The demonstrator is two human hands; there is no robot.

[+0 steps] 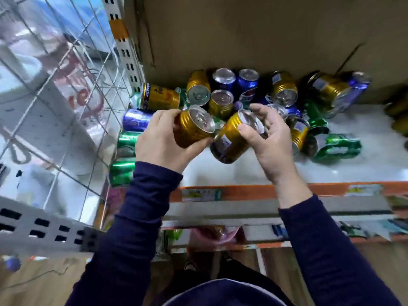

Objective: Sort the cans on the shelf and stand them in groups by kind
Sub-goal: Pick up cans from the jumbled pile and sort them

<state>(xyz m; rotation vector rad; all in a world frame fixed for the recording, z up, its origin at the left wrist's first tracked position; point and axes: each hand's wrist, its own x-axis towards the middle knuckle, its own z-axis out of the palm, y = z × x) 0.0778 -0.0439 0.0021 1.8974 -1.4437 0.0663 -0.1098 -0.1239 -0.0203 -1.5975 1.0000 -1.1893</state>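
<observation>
- A person's dark blue sleeves [136, 206] reached up from the lower edge towards the shelf [242, 171].
- An orange price strip [254, 192] ran along the shelf's front lip, with a paper label [201, 195] stuck on it.
- The left hand [159, 140] gripped a gold can [192, 127] around its body, fingers curled behind and thumb beneath, with the silver top tilted up.
- The right hand [269, 138] held a second gold can [231, 138], thumb pressed on its side near the rim and fingers loosely spread past the top.
- Both held cans hung above the front middle of the shelf, just beside each other and perhaps touching, though blur made that hard to tell.
- At the shelf's left end two green cans [122, 171] lay on their sides, with a blue can [135, 120] lying behind them.
- To the right of the right hand a dented green can [335, 147] lay on its side.
- Further back, gold cans [198, 88] and blue cans [224, 79] sat mixed in an unsorted heap, some upright and some tipped over.
- A cardboard panel [242, 36] backed the shelf, and a wire grid [66, 85] stood at the left.
</observation>
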